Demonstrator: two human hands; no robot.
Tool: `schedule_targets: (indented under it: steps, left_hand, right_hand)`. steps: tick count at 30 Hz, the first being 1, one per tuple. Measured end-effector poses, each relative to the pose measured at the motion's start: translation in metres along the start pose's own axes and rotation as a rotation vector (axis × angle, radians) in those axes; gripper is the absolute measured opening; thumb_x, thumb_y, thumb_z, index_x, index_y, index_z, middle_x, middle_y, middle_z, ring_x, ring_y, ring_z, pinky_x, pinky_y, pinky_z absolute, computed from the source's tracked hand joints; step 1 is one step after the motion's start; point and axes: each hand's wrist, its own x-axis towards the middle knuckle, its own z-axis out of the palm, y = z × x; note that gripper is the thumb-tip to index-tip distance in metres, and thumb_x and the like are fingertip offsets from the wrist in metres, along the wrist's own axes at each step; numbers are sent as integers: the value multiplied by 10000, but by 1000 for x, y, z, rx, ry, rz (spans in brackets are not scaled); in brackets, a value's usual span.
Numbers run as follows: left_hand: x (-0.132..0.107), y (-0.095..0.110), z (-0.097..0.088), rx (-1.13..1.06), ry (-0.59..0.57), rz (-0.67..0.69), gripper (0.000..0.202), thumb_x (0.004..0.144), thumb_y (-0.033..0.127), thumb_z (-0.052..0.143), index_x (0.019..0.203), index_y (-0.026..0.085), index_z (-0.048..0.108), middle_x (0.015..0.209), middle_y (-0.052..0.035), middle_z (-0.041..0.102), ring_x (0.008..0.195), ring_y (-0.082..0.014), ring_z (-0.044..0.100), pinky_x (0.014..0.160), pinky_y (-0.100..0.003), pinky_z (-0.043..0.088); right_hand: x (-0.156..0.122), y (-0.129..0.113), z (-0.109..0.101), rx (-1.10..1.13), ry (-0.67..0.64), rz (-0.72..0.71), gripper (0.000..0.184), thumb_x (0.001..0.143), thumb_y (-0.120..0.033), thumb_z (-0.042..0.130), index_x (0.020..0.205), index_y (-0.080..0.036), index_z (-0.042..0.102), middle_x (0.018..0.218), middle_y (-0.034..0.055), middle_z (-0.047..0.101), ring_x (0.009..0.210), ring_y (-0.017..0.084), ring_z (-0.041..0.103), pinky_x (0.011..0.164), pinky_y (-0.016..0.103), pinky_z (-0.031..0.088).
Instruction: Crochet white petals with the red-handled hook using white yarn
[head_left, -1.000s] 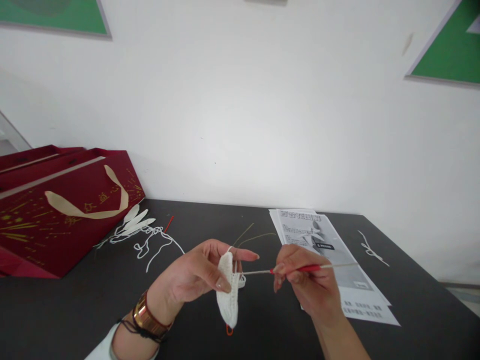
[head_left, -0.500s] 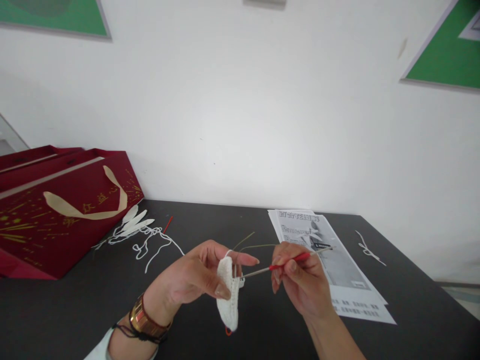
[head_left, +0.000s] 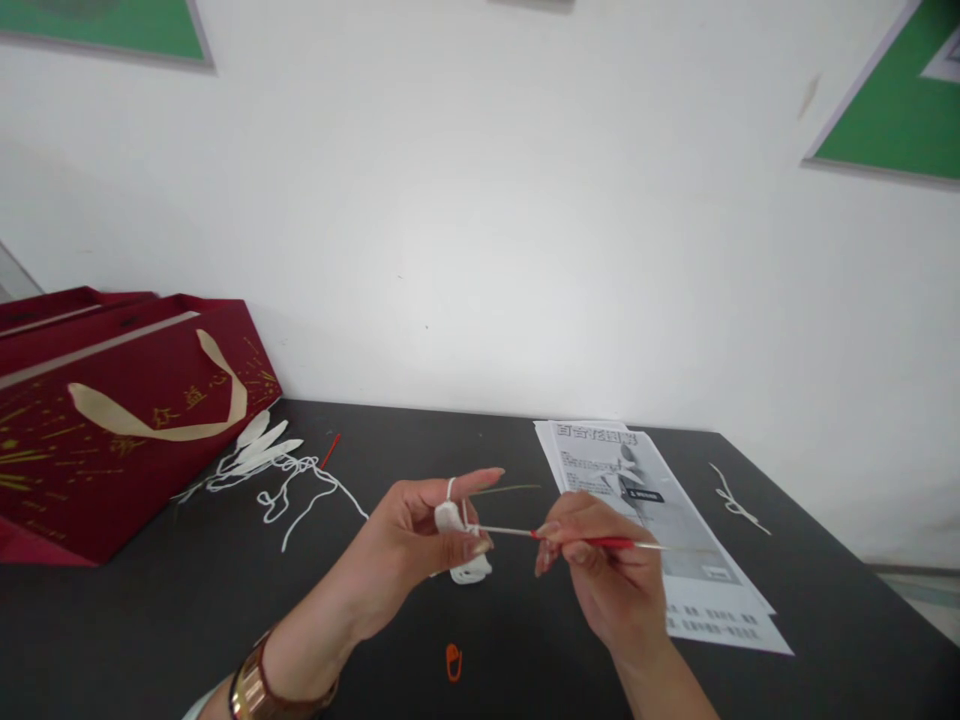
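Observation:
My left hand (head_left: 420, 535) pinches a small white crocheted piece (head_left: 459, 545) between thumb and fingers, with white yarn looped over the raised forefinger. My right hand (head_left: 600, 575) grips a thin crochet hook (head_left: 570, 540) with a red handle section, its metal tip pointing left into the top of the white piece. Both hands hover above a dark table (head_left: 150, 620). An orange stitch marker (head_left: 453, 661) lies on the table below the hands.
Printed instruction sheets (head_left: 660, 530) lie right of my hands. A dark red gift bag (head_left: 112, 420) with a cream ribbon handle lies at the left, with white crocheted petals and loose yarn (head_left: 277, 470) beside it. A short white yarn scrap (head_left: 739, 500) sits at far right.
My left hand has turned and folded the white piece up, so less of it hangs down. The orange marker now lies on the table. The hook has levelled and stays at the piece.

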Motion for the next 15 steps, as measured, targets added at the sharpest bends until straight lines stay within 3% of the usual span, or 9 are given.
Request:
schedule_targets:
  steps: [6,15]
  left_hand:
    - [2,-1,4,-122,89,13,495,589,121,853,1052,262,752,611,39,619,540,-67,516,551,-197,390]
    - [1,1,1,-232,87,-43,477,546,85,850,1000,206,770,620,3,701,522,-89,572,545,-213,423]
  right_hand:
    - [-3,1,3,-62,-6,-42,118,884,-217,629,939,-227,733,787,57,689,635,165,621,508,284,517]
    - [-5,4,5,49,52,19,122,889,-206,617,936,-211,730,793,42,660,629,139,614,496,250,530]
